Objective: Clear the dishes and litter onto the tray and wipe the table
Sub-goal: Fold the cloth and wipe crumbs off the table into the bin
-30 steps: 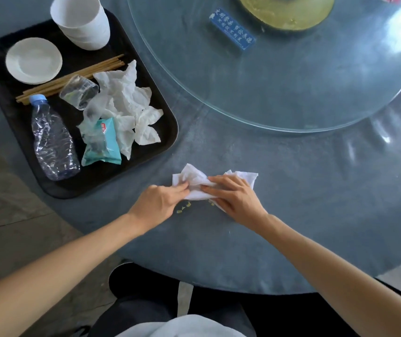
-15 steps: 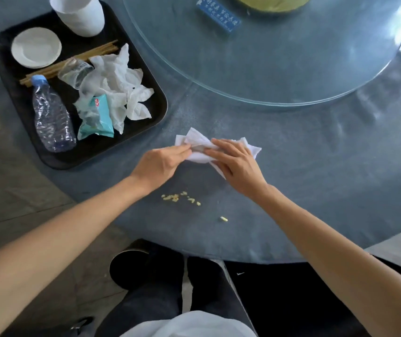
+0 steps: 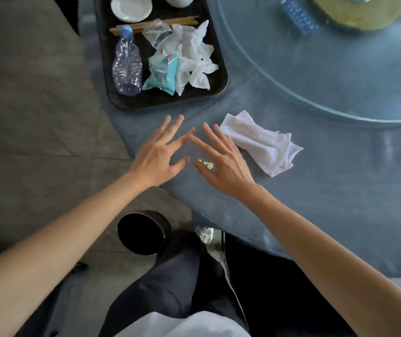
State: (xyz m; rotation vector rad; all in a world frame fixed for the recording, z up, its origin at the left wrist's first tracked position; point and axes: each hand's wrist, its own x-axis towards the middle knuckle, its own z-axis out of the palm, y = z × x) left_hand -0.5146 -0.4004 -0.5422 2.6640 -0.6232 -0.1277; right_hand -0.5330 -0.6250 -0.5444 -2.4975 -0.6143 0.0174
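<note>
A white cloth (image 3: 265,144) lies crumpled on the blue table (image 3: 328,190), free of both hands. My left hand (image 3: 160,152) and my right hand (image 3: 221,159) are spread flat with straight fingers just left of the cloth, index fingertips nearly meeting. Small pale crumbs (image 3: 206,164) lie between the thumbs. The black tray (image 3: 221,76) sits at the table's far left edge. It carries a crushed water bottle (image 3: 126,66), a teal wrapper (image 3: 163,76), crumpled napkins (image 3: 192,57), a clear plastic cup (image 3: 157,32), chopsticks (image 3: 182,20), a white saucer (image 3: 131,6) and part of a white bowl (image 3: 177,0).
A glass turntable (image 3: 316,69) covers the far right of the table, with a blue card (image 3: 298,17) and a yellow-green disc (image 3: 355,13) on it. A black round bin (image 3: 141,234) stands on the grey floor by my legs, just below the table's edge.
Both hands let go of the white cloth and spread flat beside it around the crumbs. The view swung, so the tray now sits straight ahead.
</note>
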